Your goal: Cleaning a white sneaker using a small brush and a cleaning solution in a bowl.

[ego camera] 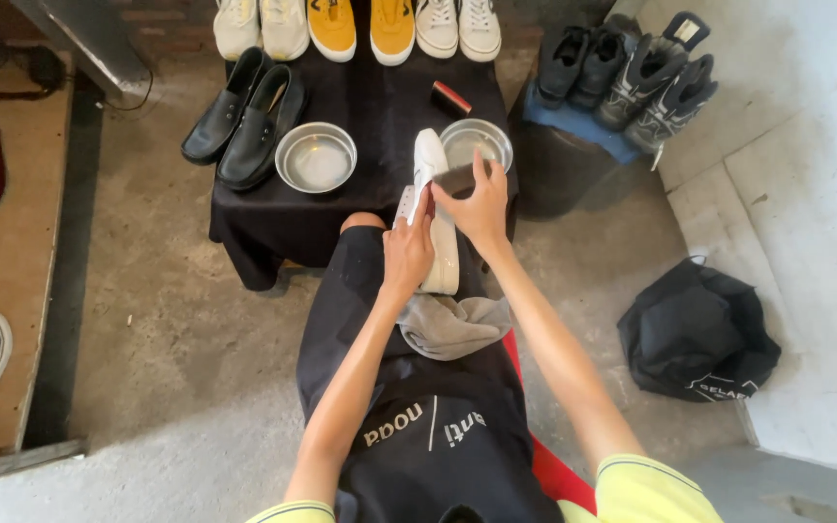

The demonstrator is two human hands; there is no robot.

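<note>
A white sneaker (431, 163) lies along my lap, toe pointing away toward the table. My left hand (407, 254) grips its side near the middle. My right hand (481, 208) holds a small dark brush (457, 178) pressed against the sneaker's upper, close to the toe. A grey cloth (452, 324) is bunched on my dark apron just below the shoe's heel.
A low table under a black cloth (380, 107) carries two metal bowls (316, 157) (481, 140), black loafers (244, 118), a brush (450, 99), and white and yellow sneakers (356, 27) at the back. Dark shoes (632, 82) sit at the right. A black bag (697, 334) lies on the floor.
</note>
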